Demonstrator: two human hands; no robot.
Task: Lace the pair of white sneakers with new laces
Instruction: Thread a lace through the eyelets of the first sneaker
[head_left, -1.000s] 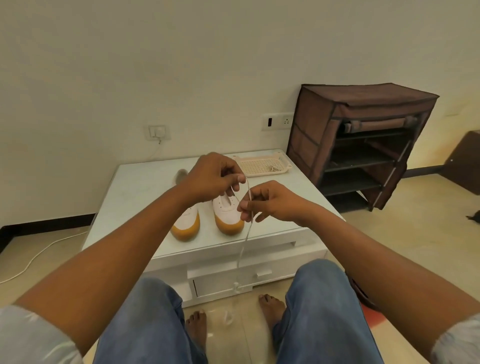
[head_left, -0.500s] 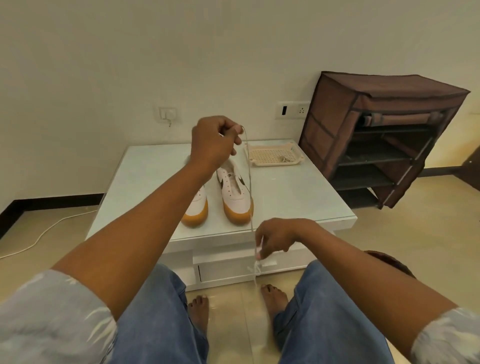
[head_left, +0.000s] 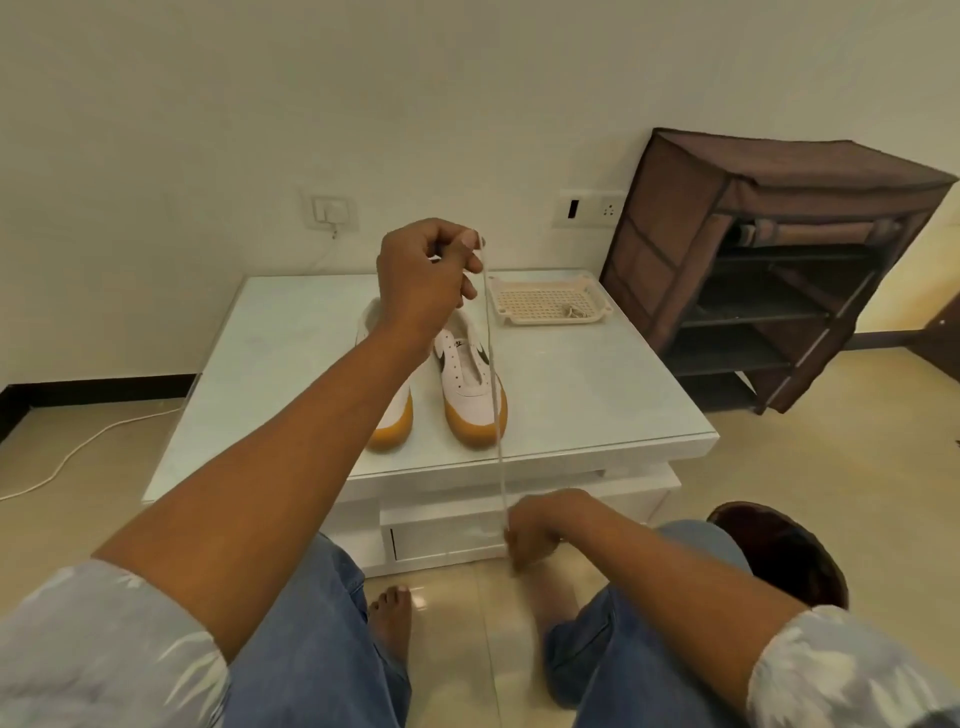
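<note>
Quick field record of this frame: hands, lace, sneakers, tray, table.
table: white, glossy top
tray: beige, at table's far right edge
sneakers: two on table, tan soles, the clearly visible one unlaced
lace: white, straight between both hands
left hand: raised above the sneakers, pinches lace top
right hand: low near the knee, pinches lace lower down

L hand (head_left: 423, 275) up, R hand (head_left: 540, 525) down low, lace (head_left: 493, 364) taut btwn; both prev. together.

Left hand (head_left: 423, 275) and right hand (head_left: 540, 525) pinch a white lace (head_left: 493, 395) taut above two sneakers (head_left: 470, 384).
</note>
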